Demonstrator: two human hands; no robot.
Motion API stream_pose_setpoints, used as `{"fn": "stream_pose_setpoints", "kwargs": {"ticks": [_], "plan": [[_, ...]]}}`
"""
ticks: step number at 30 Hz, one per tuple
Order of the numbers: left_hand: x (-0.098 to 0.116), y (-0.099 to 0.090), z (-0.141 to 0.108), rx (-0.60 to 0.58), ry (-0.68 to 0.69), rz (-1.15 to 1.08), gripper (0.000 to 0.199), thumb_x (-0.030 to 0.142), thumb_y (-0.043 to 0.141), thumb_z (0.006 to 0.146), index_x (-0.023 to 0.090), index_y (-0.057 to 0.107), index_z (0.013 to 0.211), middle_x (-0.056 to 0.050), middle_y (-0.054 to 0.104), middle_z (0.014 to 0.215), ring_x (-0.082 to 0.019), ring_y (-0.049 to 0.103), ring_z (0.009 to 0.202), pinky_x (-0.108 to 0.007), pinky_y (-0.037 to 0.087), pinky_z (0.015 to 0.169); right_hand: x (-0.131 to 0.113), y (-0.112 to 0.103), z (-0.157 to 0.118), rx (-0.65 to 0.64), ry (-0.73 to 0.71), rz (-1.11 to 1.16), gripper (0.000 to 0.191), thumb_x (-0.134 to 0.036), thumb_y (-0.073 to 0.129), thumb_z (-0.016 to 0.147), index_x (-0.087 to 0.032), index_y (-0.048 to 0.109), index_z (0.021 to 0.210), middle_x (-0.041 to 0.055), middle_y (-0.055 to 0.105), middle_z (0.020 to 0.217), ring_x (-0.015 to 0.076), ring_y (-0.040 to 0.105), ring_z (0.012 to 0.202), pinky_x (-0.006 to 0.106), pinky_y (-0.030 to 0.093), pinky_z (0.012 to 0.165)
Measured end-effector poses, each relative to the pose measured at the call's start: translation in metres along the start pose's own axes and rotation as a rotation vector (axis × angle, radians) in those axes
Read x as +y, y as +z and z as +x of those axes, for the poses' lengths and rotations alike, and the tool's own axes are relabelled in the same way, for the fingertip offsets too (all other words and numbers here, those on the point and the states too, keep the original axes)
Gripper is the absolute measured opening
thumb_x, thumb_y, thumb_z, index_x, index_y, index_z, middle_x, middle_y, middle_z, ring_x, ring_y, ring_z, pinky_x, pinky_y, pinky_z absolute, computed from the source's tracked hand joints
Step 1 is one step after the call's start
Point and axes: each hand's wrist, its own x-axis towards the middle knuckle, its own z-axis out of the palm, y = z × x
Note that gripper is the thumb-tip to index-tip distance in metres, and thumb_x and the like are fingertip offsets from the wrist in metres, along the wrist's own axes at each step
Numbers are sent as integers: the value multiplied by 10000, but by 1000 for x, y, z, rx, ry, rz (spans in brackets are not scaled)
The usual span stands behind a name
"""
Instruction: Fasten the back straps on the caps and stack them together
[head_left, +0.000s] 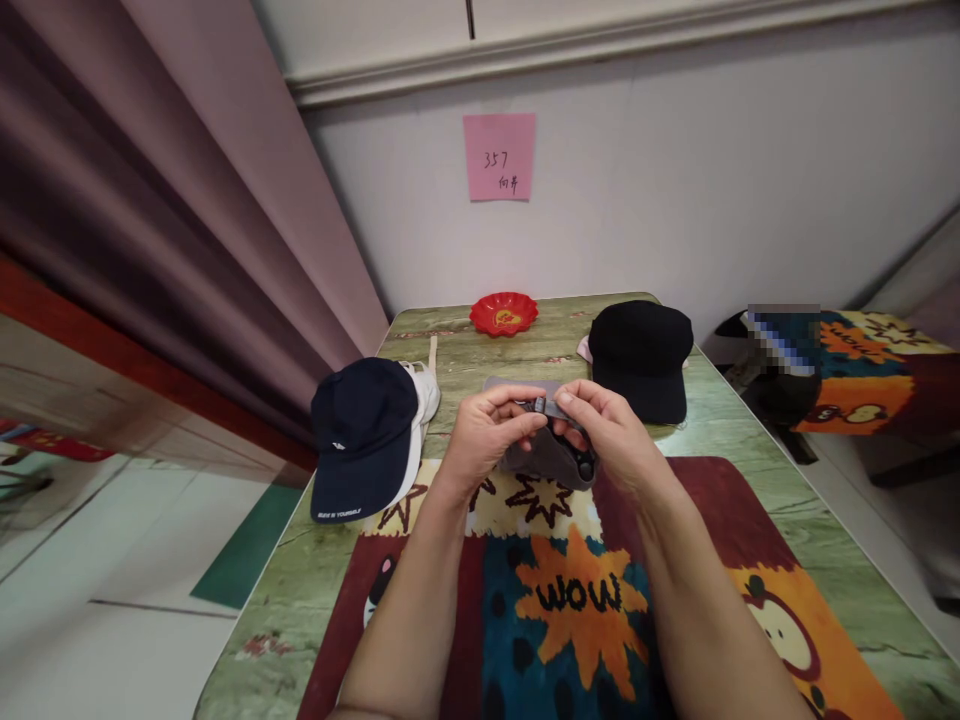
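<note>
A grey cap (541, 455) is between my hands over the far edge of the patterned mat, its strap side towards me. My left hand (495, 428) pinches the strap near its small buckle with thumb and fingertips. Thumb and fingers of my right hand (596, 415) are closed on the strap (551, 408) just right of the buckle. Part of the cap's crown and brim is hidden behind my fingers. To the left lies a navy cap (364, 420) on top of a white cap (426, 392). A black cap (642, 355) sits to the right, with something pink under it.
At the table's back stands a red scalloped dish (504, 314). A colourful mat (574, 620) covers the near table (795, 500). A pink note (500, 157) hangs on the wall. Curtains (247, 180) border the left; another mat-covered table (862, 370) is at right.
</note>
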Motion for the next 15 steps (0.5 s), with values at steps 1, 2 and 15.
{"fn": "stream_pose_setpoints", "kwargs": {"ticks": [1, 2, 15], "plan": [[0, 0, 0, 4, 1, 4, 348, 286, 873, 697, 150, 780, 1003, 8, 670, 628, -89, 574, 495, -201, 439, 512, 0, 0, 0, 9, 4, 7, 355, -527, 719, 827, -197, 588, 802, -18, 607, 652, 88, 435, 510, 230, 319, 493], [0, -1, 0, 6, 1, 5, 350, 290, 875, 695, 150, 777, 1000, 10, 667, 625, -91, 574, 495, -203, 442, 513, 1, 0, 1, 13, 7, 8, 350, -515, 727, 815, -199, 580, 785, -17, 611, 649, 89, 441, 508, 230, 327, 493], [-1, 8, 1, -46, -4, -15, 447, 325, 897, 661, 134, 707, 1018, 31, 642, 643, -80, 572, 492, -189, 462, 491, 5, 1, 4, 36, -63, -20, 384, -537, 781, 773, -178, 652, 814, -21, 606, 599, 94, 491, 494, 226, 389, 482]]}}
